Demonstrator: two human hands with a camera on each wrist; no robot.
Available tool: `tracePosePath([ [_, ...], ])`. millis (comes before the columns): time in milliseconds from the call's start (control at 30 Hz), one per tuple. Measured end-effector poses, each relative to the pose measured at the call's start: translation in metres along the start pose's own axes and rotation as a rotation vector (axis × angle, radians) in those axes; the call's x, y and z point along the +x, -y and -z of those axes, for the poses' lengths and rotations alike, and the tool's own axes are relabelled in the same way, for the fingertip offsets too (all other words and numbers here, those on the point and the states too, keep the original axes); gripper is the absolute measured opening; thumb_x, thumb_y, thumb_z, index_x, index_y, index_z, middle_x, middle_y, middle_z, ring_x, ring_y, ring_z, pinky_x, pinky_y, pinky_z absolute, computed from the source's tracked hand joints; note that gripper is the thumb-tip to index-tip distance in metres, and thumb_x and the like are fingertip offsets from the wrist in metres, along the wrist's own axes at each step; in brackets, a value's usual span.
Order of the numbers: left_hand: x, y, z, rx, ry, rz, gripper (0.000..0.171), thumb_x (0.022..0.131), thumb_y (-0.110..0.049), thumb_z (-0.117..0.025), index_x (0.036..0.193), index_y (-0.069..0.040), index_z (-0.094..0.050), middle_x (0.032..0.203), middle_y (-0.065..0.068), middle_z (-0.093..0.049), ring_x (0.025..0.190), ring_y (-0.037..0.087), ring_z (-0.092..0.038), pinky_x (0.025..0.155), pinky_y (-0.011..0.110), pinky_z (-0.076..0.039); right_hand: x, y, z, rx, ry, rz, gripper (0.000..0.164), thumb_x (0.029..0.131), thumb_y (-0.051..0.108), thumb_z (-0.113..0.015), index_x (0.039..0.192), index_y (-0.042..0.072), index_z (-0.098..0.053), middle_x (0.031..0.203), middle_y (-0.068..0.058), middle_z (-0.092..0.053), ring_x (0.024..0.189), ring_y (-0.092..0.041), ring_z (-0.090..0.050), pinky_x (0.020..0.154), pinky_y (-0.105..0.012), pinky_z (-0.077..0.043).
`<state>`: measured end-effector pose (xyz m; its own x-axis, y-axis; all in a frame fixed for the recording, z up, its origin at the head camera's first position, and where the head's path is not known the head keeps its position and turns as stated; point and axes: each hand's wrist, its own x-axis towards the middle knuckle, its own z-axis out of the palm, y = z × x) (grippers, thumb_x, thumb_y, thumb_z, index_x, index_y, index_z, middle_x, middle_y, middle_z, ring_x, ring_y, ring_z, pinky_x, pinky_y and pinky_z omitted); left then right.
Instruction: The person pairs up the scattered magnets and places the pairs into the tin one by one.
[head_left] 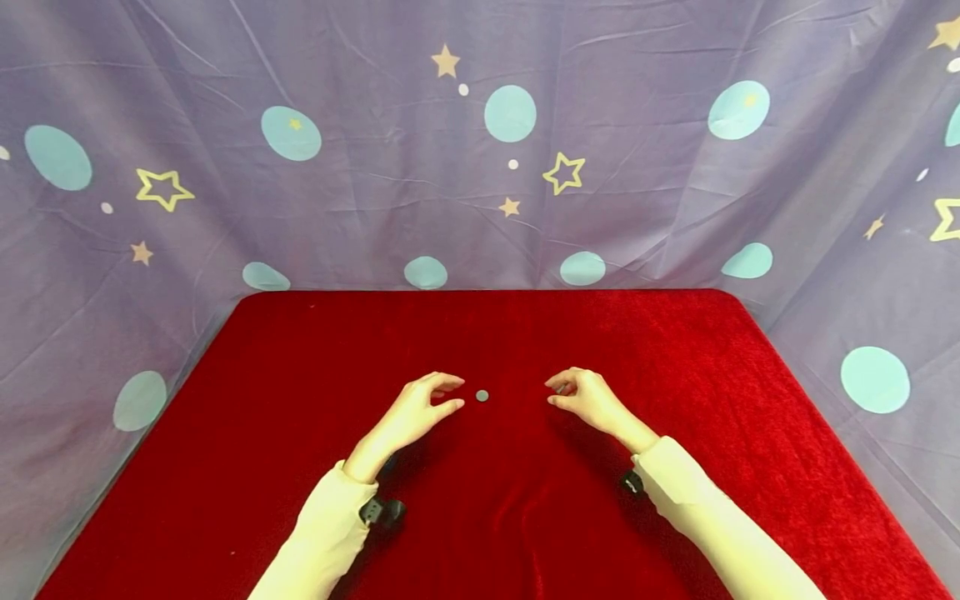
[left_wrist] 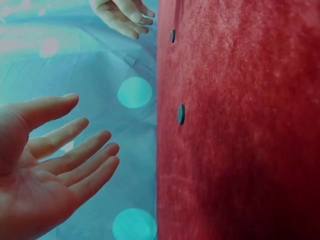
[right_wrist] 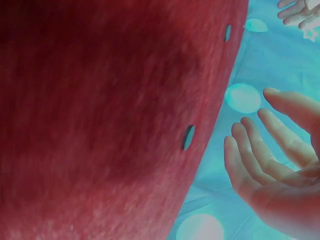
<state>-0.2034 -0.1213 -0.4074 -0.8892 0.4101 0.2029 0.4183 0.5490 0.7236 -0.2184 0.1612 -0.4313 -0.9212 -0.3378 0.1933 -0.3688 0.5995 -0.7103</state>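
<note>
A small flat grey-green disc (head_left: pixel 482 396) lies on the red cloth, just right of my left hand's fingertips. My left hand (head_left: pixel 420 408) hovers over the cloth with thumb and fingers spread apart and nothing between them. A second disc (head_left: pixel 561 388) peeks out between the thumb and fingers of my right hand (head_left: pixel 591 400), mostly hidden by them. From the right wrist view, this nearer disc (right_wrist: pixel 189 137) lies on the cloth, apart from the relaxed fingers. In the left wrist view the two dark-edged discs lie apart, one near (left_wrist: pixel 181 114) and one farther off (left_wrist: pixel 173 36).
Red velvety cloth (head_left: pixel 480 333) covers the table, with soft wrinkles toward the front. A purple curtain (head_left: pixel 420 217) printed with stars and dots hangs behind and along both sides. Dark wrist cameras (head_left: pixel 382 511) sit at the cream sleeves (head_left: pixel 318 533).
</note>
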Motion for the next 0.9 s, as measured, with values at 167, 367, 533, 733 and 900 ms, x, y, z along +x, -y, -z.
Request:
tracePosePath([
  [167, 0.011, 0.003, -0.008, 0.009, 0.019, 0.000, 0.029, 0.080, -0.008, -0.063, 0.107, 0.002, -0.059, 0.104, 0.014, -0.060, 0.097, 0.029, -0.056, 0.083, 0.040, -0.046, 0.005, -0.010, 0.002, -0.029, 0.002, 0.003, 0.024, 0.069, 0.001, -0.067, 0.092, -0.006, -0.064, 0.086, -0.016, -0.062, 0.072, -0.022, -0.060, 0.059, -0.024, -0.047],
  [367, 0.023, 0.010, -0.014, -0.013, 0.046, 0.008, 0.029, 0.078, -0.004, -0.064, 0.104, 0.005, -0.059, 0.103, 0.019, -0.060, 0.095, 0.031, -0.057, 0.082, 0.040, -0.047, 0.009, -0.018, 0.003, -0.050, 0.016, -0.002, 0.025, 0.069, 0.000, -0.068, 0.092, -0.007, -0.064, 0.085, -0.016, -0.061, 0.073, -0.025, -0.060, 0.059, -0.024, -0.047],
  [533, 0.032, 0.015, -0.018, -0.005, 0.072, 0.006, 0.030, 0.076, -0.003, -0.065, 0.104, 0.007, -0.058, 0.102, 0.021, -0.060, 0.093, 0.032, -0.057, 0.080, 0.038, -0.048, 0.012, -0.023, 0.003, -0.067, 0.013, 0.000, 0.024, 0.068, -0.001, -0.068, 0.090, -0.008, -0.064, 0.085, -0.016, -0.061, 0.075, -0.027, -0.060, 0.063, -0.028, -0.049],
  [733, 0.042, 0.020, -0.023, 0.036, 0.100, 0.029, 0.030, 0.074, -0.001, -0.066, 0.103, 0.006, -0.060, 0.100, 0.018, -0.061, 0.091, 0.029, -0.058, 0.079, 0.037, -0.048, 0.016, -0.029, 0.002, -0.081, 0.023, -0.007, 0.024, 0.066, -0.004, -0.068, 0.089, -0.008, -0.064, 0.084, -0.016, -0.061, 0.075, -0.028, -0.061, 0.064, -0.030, -0.050],
  [900, 0.049, 0.022, -0.027, 0.057, 0.133, 0.055, 0.030, 0.073, 0.000, -0.067, 0.101, 0.007, -0.060, 0.097, 0.019, -0.062, 0.089, 0.030, -0.060, 0.077, 0.036, -0.049, 0.019, -0.033, 0.001, -0.086, 0.038, -0.012, 0.024, 0.065, -0.005, -0.069, 0.088, -0.008, -0.064, 0.083, -0.016, -0.064, 0.073, -0.025, -0.062, 0.061, -0.027, -0.050],
])
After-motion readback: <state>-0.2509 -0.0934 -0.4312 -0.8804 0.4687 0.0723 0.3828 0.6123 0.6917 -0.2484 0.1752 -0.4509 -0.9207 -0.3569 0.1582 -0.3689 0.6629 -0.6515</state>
